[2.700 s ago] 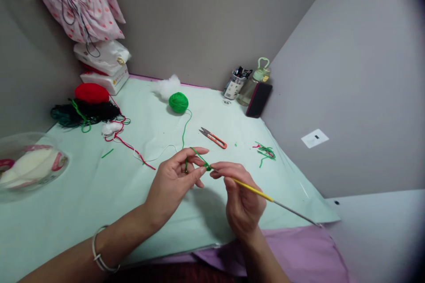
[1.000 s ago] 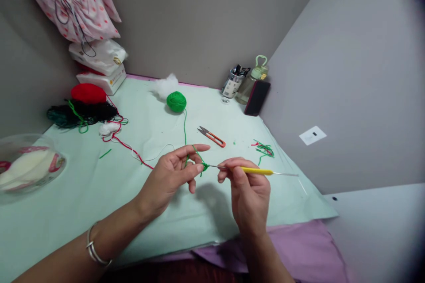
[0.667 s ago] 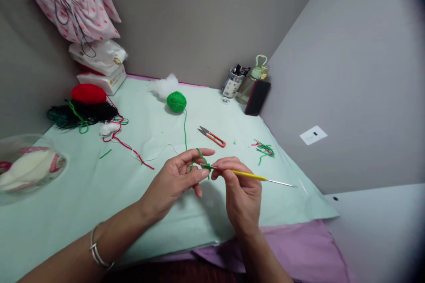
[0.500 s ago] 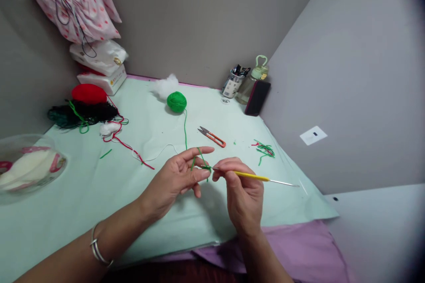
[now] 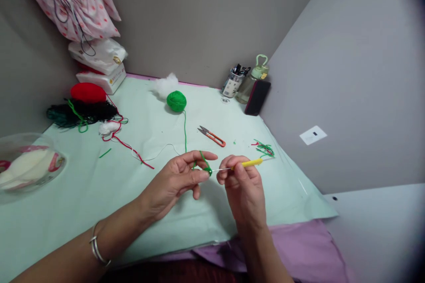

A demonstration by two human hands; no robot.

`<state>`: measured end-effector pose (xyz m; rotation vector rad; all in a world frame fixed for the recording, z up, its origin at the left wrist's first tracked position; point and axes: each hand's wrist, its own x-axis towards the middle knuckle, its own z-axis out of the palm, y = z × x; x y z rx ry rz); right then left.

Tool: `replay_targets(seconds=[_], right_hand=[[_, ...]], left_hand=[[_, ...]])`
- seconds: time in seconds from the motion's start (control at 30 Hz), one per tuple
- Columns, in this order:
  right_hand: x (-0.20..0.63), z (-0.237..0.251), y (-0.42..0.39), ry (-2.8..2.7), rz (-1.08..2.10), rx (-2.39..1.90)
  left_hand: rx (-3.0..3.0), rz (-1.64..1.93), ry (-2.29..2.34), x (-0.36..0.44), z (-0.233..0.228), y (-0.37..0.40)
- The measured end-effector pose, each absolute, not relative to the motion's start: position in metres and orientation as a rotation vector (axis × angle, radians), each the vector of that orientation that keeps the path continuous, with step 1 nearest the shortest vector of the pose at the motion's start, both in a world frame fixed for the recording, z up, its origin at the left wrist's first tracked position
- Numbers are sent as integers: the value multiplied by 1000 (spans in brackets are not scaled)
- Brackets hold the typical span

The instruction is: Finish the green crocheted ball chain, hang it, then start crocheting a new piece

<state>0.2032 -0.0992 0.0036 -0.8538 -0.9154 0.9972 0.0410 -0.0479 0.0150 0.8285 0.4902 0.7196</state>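
My left hand (image 5: 175, 181) pinches a small green yarn piece (image 5: 208, 170) between thumb and fingers, with a strand of green yarn looped over the raised index finger. My right hand (image 5: 247, 190) grips a thin metal hook with a yellow handle (image 5: 251, 163), its tip meeting the green piece above the pale green table cover (image 5: 159, 234). At eleven o'clock from my hands sits a round ball of bright green yarn (image 5: 176, 101), its strand trailing down toward my left hand. At nine o'clock, a clear round plastic container (image 5: 61, 181) holds a cream-white, soft-looking mass (image 5: 31, 166); I cannot tell whether its pink patches are print or contents. Near one o'clock, a silvery cylindrical cup with a white label (image 5: 229, 86) holds dark, pen-like sticks (image 5: 238, 70). Just beside it stands a translucent bottle with a pale green looped lid (image 5: 245, 90), partly behind a dark phone (image 5: 257, 98). Between ten and eleven, a pink dotted fabric bag (image 5: 96, 13) hides its contents.
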Motion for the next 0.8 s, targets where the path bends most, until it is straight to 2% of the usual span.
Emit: replay_targets(seconds=[0.27, 0.47, 0.53, 0.7, 0.8], right_hand=[[191, 5, -104, -1280, 533, -1044], [190, -5, -112, -1662, -51, -1149], [191, -4, -113, -1636, -10, -1134], [201, 10, -107, -1160, 362, -1049], [204, 14, -104, -1067, 502, -975]], left_hand=[[972, 807, 626, 44, 12, -51], [810, 798, 597, 45, 14, -49], [750, 746, 567, 44, 16, -47], [675, 785, 600, 37, 20, -39], [704, 820, 603, 36, 22, -39]])
